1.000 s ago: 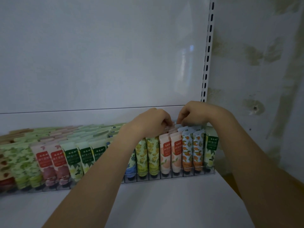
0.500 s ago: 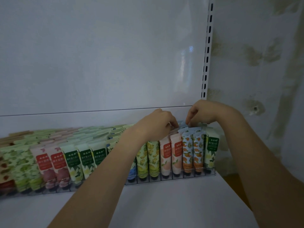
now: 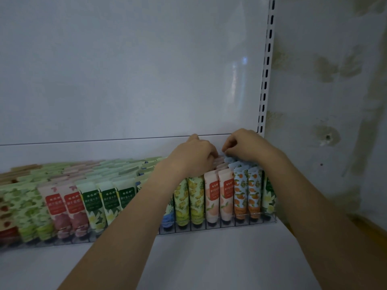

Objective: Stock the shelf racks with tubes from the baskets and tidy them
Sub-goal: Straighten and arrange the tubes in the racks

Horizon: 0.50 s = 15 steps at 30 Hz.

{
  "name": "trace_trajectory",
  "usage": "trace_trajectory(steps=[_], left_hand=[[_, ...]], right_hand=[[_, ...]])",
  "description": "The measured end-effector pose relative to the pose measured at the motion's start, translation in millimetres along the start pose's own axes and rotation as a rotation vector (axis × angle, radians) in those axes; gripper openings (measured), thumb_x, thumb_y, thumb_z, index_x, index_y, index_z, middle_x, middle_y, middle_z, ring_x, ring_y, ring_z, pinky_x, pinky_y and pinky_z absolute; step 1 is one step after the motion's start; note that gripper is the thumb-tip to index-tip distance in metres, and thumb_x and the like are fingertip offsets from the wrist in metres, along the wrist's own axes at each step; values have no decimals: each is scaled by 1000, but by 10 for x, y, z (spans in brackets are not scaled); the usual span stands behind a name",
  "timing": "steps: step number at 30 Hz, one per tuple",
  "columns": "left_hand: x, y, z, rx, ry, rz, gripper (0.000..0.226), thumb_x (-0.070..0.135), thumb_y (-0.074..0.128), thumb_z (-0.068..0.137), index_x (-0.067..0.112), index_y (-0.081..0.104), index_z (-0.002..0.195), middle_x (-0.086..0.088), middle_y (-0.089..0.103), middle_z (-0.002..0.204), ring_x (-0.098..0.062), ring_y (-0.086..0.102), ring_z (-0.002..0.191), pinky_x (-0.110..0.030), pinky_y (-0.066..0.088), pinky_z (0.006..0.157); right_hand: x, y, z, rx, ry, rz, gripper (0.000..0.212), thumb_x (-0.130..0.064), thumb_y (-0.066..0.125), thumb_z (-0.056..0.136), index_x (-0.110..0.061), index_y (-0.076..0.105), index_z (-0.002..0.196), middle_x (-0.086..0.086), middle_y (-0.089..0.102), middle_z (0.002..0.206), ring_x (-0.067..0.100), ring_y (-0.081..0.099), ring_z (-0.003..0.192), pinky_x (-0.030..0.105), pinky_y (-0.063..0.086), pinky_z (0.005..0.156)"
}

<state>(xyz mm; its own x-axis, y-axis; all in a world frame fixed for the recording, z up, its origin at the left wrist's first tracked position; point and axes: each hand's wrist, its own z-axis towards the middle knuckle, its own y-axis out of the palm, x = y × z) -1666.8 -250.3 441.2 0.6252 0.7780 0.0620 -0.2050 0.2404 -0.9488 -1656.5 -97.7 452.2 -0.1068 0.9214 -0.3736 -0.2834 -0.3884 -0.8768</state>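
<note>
A clear rack (image 3: 230, 225) on the white shelf (image 3: 209, 260) holds rows of upright printed tubes. Both my hands reach to the back of its right end. My left hand (image 3: 192, 158) has its fingers curled over the tops of the peach tubes (image 3: 212, 195). Just right of it, my right hand (image 3: 245, 146) pinches the pale blue top of a tube in the orange-print rows (image 3: 240, 193). The fingertips of both hands nearly meet. My left forearm hides part of the blue tubes (image 3: 167, 218).
Yellow tubes (image 3: 195, 197), green-label tubes (image 3: 109, 201) and red-label tubes (image 3: 55, 206) fill the rack to the left. A slotted white upright (image 3: 267, 70) marks the shelf's right end, with a stained wall (image 3: 324, 101) beyond. The white back panel (image 3: 125, 70) rises behind.
Both hands stay on the tube tops at the back of the rack. My right hand has shifted a little left, closer to my left hand.
</note>
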Motion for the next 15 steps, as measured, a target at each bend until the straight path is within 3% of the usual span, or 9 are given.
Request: trace_trajectory(steps=[15], left_hand=[[-38,-8,-7,-8,-2,-62,40,12,33,92,19,60,121,-3,62,122,-24,37,120,-40,36,102]], right_hand=[[35,-7,44,-46,-29,-92,21,-9,50,91,-15,67,100,4,65,107,13,53,85,25,42,73]])
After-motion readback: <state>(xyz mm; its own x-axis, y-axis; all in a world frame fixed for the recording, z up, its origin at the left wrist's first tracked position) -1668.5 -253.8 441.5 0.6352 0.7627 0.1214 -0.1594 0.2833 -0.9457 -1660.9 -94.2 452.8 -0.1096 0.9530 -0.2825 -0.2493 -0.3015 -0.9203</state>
